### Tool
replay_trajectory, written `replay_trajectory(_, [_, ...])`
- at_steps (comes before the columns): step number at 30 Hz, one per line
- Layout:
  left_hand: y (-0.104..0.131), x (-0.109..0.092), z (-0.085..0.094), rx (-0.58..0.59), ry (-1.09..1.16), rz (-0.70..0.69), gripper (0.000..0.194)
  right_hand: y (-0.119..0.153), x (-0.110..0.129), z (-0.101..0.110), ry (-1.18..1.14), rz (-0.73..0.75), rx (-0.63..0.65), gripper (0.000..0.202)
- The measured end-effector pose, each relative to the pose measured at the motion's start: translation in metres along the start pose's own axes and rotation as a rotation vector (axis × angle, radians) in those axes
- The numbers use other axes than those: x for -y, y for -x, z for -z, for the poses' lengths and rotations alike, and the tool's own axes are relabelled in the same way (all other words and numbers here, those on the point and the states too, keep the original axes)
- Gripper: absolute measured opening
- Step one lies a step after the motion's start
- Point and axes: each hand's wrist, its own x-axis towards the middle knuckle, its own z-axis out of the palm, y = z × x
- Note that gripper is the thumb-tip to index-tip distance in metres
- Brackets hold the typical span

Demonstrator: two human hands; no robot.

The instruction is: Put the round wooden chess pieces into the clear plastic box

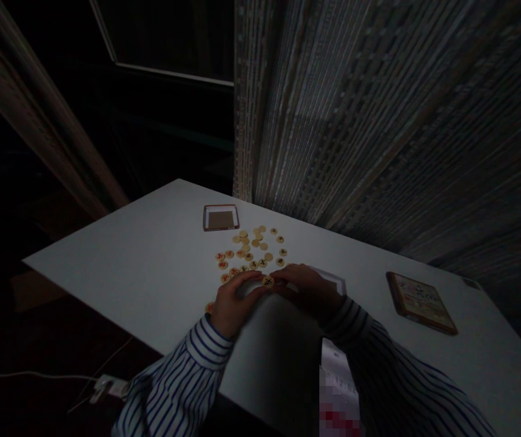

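Observation:
Both of my hands meet over the table, pinching one round Chinese chess piece with a dark character on its face. My left hand grips its left side between thumb and fingers. From the other side, my right hand closes its fingers on the right edge. Just beyond lie many loose Chinese chess pieces: some show red characters, like the piece at the left, others dark ones, like the piece at the right. Several pale pieces, such as this one, show no visible marking.
An open shallow box lies behind the pieces on the white table. A white-edged flat item is partly hidden behind my right hand. Farther right rests a printed box lid. A white power strip with cables is at lower left.

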Motion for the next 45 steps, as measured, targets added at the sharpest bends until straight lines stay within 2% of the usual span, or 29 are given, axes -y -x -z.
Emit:
replay_trajectory(5, [0.002, -0.003, -0.004, 0.005, 0.199, 0.102, 0.029, 0.007, 0.005, 0.001, -0.021, -0.004, -0.085, 0.023])
replay_trajectory(15, [0.003, -0.02, -0.009, 0.065, 0.333, 0.216, 0.025, 0.02, 0.016, 0.004, -0.035, -0.062, -0.247, 0.027])
replay_trajectory(20, [0.003, -0.03, -0.011, 0.117, 0.384, 0.224, 0.028, 0.024, 0.02, 0.006, 0.047, -0.093, -0.25, 0.027])
replay_trajectory(36, [0.002, -0.04, -0.014, 0.193, 0.361, 0.209, 0.028, 0.038, 0.017, 0.012, 0.11, 0.032, -0.329, 0.027])
replay_trajectory(40, [0.002, -0.04, -0.017, 0.178, 0.397, 0.265, 0.034, 0.04, 0.019, 0.013, 0.136, 0.004, -0.331, 0.028])
replay_trajectory(45, [0.0, -0.045, -0.02, 0.196, 0.425, 0.277, 0.027, 0.042, 0.022, 0.015, 0.134, -0.026, -0.383, 0.028])
